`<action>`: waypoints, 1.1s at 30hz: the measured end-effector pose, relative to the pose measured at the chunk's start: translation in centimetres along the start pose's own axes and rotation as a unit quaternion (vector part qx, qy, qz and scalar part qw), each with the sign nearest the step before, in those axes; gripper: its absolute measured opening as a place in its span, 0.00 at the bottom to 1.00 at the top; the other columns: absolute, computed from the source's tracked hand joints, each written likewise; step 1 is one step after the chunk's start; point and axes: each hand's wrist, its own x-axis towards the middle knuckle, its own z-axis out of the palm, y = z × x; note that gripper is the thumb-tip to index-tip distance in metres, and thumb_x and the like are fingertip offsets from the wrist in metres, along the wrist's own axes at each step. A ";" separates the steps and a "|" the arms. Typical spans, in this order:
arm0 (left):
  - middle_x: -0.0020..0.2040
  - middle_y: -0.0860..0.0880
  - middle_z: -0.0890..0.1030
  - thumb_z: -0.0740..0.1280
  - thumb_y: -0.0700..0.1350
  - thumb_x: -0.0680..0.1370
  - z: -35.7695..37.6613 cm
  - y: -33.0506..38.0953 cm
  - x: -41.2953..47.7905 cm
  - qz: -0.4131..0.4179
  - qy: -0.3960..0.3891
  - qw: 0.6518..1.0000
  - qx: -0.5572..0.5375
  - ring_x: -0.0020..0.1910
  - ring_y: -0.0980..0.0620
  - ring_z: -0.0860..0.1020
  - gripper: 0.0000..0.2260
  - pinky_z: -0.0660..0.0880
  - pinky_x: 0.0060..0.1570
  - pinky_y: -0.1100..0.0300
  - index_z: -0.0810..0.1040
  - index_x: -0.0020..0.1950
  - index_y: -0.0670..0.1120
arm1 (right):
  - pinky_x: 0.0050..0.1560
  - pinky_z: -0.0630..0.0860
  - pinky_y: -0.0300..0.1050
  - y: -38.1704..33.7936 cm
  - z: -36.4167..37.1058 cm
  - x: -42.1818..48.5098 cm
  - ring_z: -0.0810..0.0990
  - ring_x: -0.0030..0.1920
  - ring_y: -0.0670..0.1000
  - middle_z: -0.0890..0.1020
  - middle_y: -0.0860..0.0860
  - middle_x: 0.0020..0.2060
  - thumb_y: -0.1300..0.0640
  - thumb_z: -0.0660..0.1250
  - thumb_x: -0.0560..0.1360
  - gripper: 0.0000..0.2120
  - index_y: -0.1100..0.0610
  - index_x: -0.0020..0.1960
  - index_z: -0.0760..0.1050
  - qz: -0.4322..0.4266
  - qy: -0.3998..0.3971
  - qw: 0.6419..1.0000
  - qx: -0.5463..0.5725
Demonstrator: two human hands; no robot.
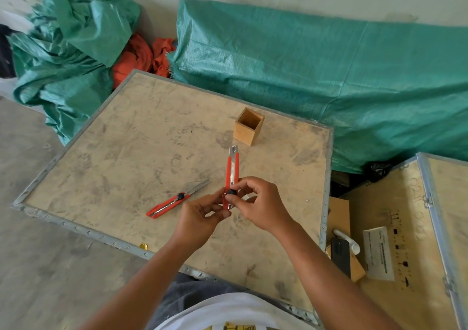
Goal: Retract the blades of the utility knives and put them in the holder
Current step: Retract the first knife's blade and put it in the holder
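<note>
I hold a red utility knife upright over the plywood board, its metal tip pointing away from me with only a short bit of blade showing. My left hand grips its lower end. My right hand pinches the black slider knob on its body. A second red utility knife lies flat on the board to the left of my hands, with a long blade extended toward the upper right. The small square wooden holder stands open and empty beyond the held knife.
Green tarps and an orange cloth are piled behind the board. A wooden crate at the right bears a black phone, a white object and a paper label. Concrete floor lies to the left.
</note>
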 end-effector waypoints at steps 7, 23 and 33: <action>0.49 0.52 0.88 0.74 0.30 0.72 0.5 0.3 2.9 -0.005 -0.038 0.999 0.013 0.49 0.52 0.85 0.25 0.79 0.55 0.63 0.80 0.64 0.51 | 0.47 0.85 0.41 0.2 -1.4 2.2 0.86 0.49 0.44 0.87 0.45 0.49 0.49 0.76 0.74 0.11 0.51 0.54 0.83 0.055 0.033 0.997 0.047; 0.60 0.52 0.83 0.75 0.41 0.73 3.0 4.8 25.5 0.032 -0.001 0.978 0.208 0.49 0.57 0.80 0.21 0.74 0.50 0.63 0.80 0.66 0.50 | 0.49 0.86 0.58 5.2 -8.7 22.8 0.88 0.44 0.53 0.88 0.50 0.50 0.64 0.76 0.73 0.13 0.47 0.51 0.86 0.072 0.185 0.980 -0.003; 0.71 0.44 0.74 0.74 0.49 0.74 4.2 1.5 32.2 -0.062 -0.026 0.941 0.332 0.65 0.43 0.76 0.32 0.75 0.63 0.49 0.67 0.75 0.45 | 0.54 0.74 0.37 8.6 -6.0 26.6 0.86 0.54 0.54 0.88 0.54 0.54 0.63 0.71 0.77 0.11 0.55 0.57 0.86 0.092 0.180 0.972 -0.118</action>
